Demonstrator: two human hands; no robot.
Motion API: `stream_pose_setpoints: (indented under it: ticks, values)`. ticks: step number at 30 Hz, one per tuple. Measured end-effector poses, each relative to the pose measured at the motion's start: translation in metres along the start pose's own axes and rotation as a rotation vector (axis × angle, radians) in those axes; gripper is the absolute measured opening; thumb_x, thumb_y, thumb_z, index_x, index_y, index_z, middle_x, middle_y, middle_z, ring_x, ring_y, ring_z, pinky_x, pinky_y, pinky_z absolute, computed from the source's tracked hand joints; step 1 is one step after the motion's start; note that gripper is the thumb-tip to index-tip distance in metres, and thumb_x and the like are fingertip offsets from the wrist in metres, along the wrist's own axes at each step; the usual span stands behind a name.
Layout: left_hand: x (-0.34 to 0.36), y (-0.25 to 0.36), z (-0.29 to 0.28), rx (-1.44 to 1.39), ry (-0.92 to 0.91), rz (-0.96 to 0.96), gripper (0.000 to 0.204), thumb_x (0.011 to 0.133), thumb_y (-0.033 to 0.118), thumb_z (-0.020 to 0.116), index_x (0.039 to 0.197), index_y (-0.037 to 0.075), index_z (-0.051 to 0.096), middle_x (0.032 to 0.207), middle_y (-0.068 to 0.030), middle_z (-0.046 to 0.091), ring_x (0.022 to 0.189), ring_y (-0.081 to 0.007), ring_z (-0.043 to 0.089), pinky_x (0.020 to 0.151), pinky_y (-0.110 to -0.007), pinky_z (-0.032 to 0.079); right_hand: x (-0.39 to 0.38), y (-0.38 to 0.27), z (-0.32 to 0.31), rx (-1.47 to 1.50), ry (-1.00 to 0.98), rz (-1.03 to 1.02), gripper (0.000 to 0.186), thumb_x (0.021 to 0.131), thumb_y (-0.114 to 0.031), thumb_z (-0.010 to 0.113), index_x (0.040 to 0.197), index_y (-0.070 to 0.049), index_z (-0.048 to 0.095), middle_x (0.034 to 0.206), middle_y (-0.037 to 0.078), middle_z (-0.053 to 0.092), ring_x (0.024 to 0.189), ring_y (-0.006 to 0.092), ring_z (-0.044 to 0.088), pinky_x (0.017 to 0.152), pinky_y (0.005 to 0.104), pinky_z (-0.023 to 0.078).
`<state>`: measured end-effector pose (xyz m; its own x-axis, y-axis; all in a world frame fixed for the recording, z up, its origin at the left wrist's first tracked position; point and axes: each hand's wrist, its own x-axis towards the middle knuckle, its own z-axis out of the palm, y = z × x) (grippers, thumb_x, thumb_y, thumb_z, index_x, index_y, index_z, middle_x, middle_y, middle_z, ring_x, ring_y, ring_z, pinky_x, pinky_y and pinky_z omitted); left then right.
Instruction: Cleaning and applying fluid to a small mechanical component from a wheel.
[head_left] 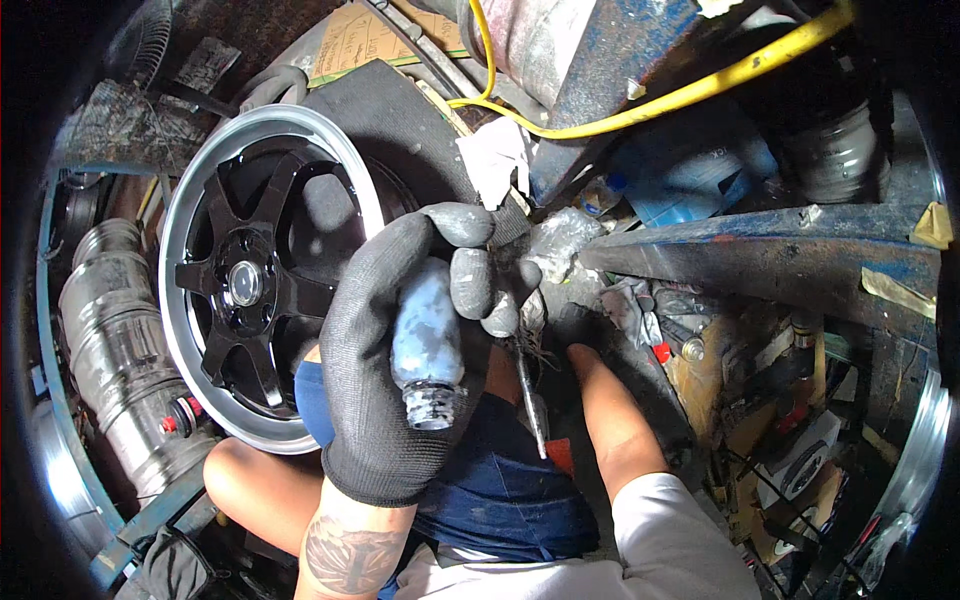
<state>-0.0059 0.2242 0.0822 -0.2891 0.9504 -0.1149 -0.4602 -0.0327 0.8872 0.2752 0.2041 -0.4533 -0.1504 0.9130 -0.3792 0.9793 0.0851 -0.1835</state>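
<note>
I see the left hand (pixel 400 350) mid-frame, wrapped round a bottle (pixel 428 350) with its neck pointing down. Wheel (pixel 262 275) stands just left of and behind that hand. Metal cylinders (pixel 110 340) lie further left, at the frame edge. Right hand (pixel 570 325) sits just right of the left one, under a beam (pixel 760 255) that runs out to the right. A tool (pixel 533 405) hangs down between the two hands. Hose (pixel 660 100) crosses above, behind the beam. Cardboard (pixel 375 35) lies at the top, behind the wheel. My lap sits below both hands.
</note>
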Motion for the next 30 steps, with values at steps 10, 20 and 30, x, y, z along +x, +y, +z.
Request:
stream_pose_setpoints:
  ticks: [10, 20, 30]
  values:
    - [-0.004, 0.005, 0.012, -0.009, 0.121, 0.006, 0.024, 0.101, 0.01, 0.045, 0.116, -0.005, 0.057, 0.088, -0.0078, 0.057, 0.077, -0.0184, 0.057, 0.088, -0.038, 0.054, -0.02, -0.065, -0.092, 0.114, -0.259, 0.295, 0.044, 0.07, -0.048, 0.075, 0.092, -0.01, 0.076, 0.098, 0.017, 0.073, 0.094, 0.0365, 0.07, 0.08, 0.046, 0.055]
    - [-0.003, -0.006, -0.005, 0.091, -0.017, 0.11, 0.028, 0.098, 0.002, 0.049, 0.125, -0.002, 0.052, 0.108, -0.013, 0.06, 0.097, -0.0217, 0.061, 0.092, -0.047, 0.056, -0.027, -0.018, -0.026, 0.297, -0.05, 0.178, 0.049, 0.073, -0.053, 0.071, 0.094, -0.009, 0.076, 0.097, 0.018, 0.072, 0.095, 0.0389, 0.068, 0.082, 0.0479, 0.052]
    - [0.005, 0.002, 0.02, -0.174, 0.165, -0.158, 0.034, 0.103, 0.023, 0.044, 0.115, -0.006, 0.059, 0.085, -0.0085, 0.059, 0.08, -0.0178, 0.057, 0.072, -0.03, 0.051, -0.035, -0.023, -0.04, 0.042, -0.121, 0.303, 0.056, 0.081, -0.059, 0.057, 0.096, -0.008, 0.075, 0.097, 0.018, 0.072, 0.092, 0.036, 0.068, 0.084, 0.0479, 0.051]
